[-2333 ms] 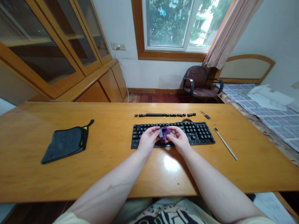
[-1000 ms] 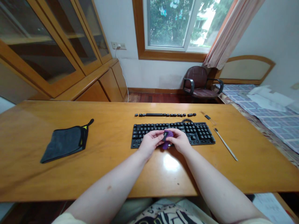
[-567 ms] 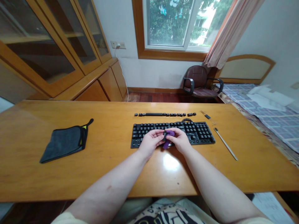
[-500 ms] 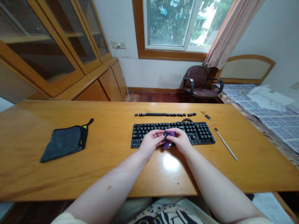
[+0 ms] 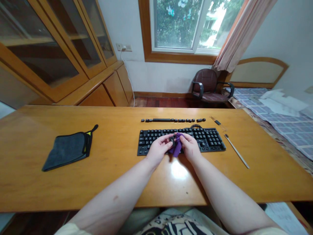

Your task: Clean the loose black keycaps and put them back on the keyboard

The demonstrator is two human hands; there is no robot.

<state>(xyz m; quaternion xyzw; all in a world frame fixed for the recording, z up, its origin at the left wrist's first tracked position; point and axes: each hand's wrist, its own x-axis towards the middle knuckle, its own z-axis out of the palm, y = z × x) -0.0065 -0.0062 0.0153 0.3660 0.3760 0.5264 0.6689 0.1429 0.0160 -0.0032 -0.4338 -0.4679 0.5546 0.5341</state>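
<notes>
Centrally, small black key (image 5: 172,141): sits between the left hand (image 5: 157,150) and the right hand (image 5: 192,149), over the middle of the keyboard (image 5: 211,139), close to the left fingertips.
Left hand: pinches the small black key between thumb and fingers.
Right hand: grasps the purple cloth (image 5: 178,148), bunched at the top, a strip of it hanging toward the near edge of the keyboard.
Key and purple cloth: just beside each other; whether they touch is hard to make out.
Hidden: the keyboard's lower middle, behind the 2 hands and the purple cloth, which stand in the way of it.
Hard to read: any marking on the small black key, too small to tell.
Cut off: papers (image 5: 283,215) at the lower right.
Loose keys (image 5: 161,120): lined up beyond the keyboard, 1 long bar among them.
Cable (image 5: 195,126): black, looped at the keyboard's far edge.
Right of the keyboard: a small dark tool with wire ends (image 5: 217,122) and, nearer, a thin pale stick (image 5: 237,152) with a dark tip, lying aslant.
Left on the desk (image 5: 110,182): a folded grey cloth (image 5: 69,150), well apart from the left hand.
Beyond the desk: a brown chair (image 5: 206,83).
</notes>
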